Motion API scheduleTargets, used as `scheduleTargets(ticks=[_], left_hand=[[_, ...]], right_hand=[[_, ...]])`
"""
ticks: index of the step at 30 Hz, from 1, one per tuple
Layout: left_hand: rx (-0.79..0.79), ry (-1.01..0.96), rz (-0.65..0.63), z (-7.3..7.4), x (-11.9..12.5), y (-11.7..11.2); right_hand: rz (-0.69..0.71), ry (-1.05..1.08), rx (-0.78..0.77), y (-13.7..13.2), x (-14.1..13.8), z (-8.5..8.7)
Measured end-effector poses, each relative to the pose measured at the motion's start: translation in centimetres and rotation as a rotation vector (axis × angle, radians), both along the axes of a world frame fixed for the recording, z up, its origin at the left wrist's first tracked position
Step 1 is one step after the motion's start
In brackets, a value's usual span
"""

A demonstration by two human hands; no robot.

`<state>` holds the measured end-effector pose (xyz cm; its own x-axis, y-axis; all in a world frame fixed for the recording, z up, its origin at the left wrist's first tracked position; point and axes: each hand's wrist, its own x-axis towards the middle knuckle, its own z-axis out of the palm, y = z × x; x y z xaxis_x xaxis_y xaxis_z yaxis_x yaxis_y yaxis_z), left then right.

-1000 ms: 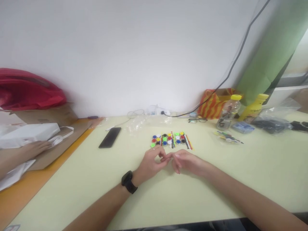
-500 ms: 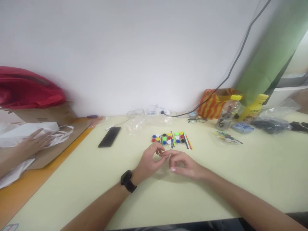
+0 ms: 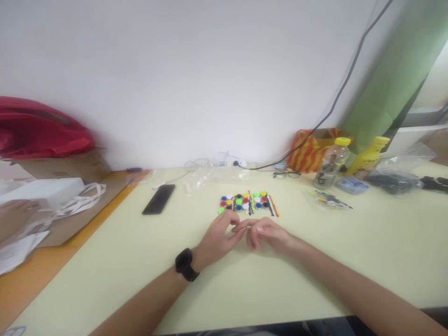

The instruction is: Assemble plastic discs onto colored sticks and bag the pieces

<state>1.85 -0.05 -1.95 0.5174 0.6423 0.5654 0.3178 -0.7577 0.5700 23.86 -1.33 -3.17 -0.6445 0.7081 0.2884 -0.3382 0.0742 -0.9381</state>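
My left hand [image 3: 216, 237], with a black watch [image 3: 185, 264] on the wrist and a ring on one finger, rests on the pale yellow table [image 3: 140, 261]. Its fingers are curled into a pinch. My right hand [image 3: 270, 234] lies beside it with its fingers bent down, and the fingertips of both hands meet. Whatever is between them is too small to make out. Just beyond the hands lie rows of small coloured round caps [image 3: 243, 202] with thin coloured sticks [image 3: 273, 206] among them.
A black phone [image 3: 159, 199] lies to the left. Two yellow-capped bottles [image 3: 331, 163], glasses [image 3: 287, 175], a small packet [image 3: 331, 198] and bags stand at the back right. At far left another person's hand [image 3: 14, 215] is at a white bag [image 3: 45, 193]; a red bag [image 3: 42, 128] sits behind.
My right hand has curled back in toward my left hand, fingertips together again. The other person's hand at far left has drawn back from the white bag toward the frame edge.
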Motion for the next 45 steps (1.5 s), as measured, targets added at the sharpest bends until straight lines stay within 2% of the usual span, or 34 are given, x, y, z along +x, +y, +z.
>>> scheduleTargets(ticks=[4,9,14,17,20,24,29,34,39,45], left_hand=[[-0.046,0.052,-0.054,0.2,0.1,-0.2],[-0.048,0.011,0.051,0.0,0.1,-0.1],[-0.099,0.021,-0.023,0.3,0.1,-0.3],[-0.084,0.017,0.012,0.3,0.1,-0.3],[-0.056,0.009,0.033,0.2,0.1,-0.2],[-0.088,0.011,-0.023,0.3,0.1,-0.2],[-0.045,-0.013,0.034,0.3,0.0,-0.2],[-0.09,-0.008,-0.016,0.3,0.0,-0.3],[-0.098,-0.028,0.032,0.5,0.2,-0.3],[-0.128,-0.051,-0.004,0.6,0.3,-0.4]], right_hand=[[0.035,0.089,-0.098,0.0,-0.2,-0.3],[0.067,0.134,-0.149,-0.1,-0.2,0.1],[0.091,0.141,-0.178,-0.1,0.0,0.3],[0.103,0.149,-0.196,-0.2,0.0,0.4],[0.103,0.149,-0.2,-0.2,0.1,0.5],[0.117,0.138,-0.203,-0.2,0.2,0.4],[0.135,0.136,-0.218,-0.1,0.4,0.3],[0.125,0.139,-0.215,-0.2,0.3,0.5],[0.132,0.128,-0.215,-0.3,0.4,0.7],[0.122,0.102,-0.185,-0.4,0.2,0.8]])
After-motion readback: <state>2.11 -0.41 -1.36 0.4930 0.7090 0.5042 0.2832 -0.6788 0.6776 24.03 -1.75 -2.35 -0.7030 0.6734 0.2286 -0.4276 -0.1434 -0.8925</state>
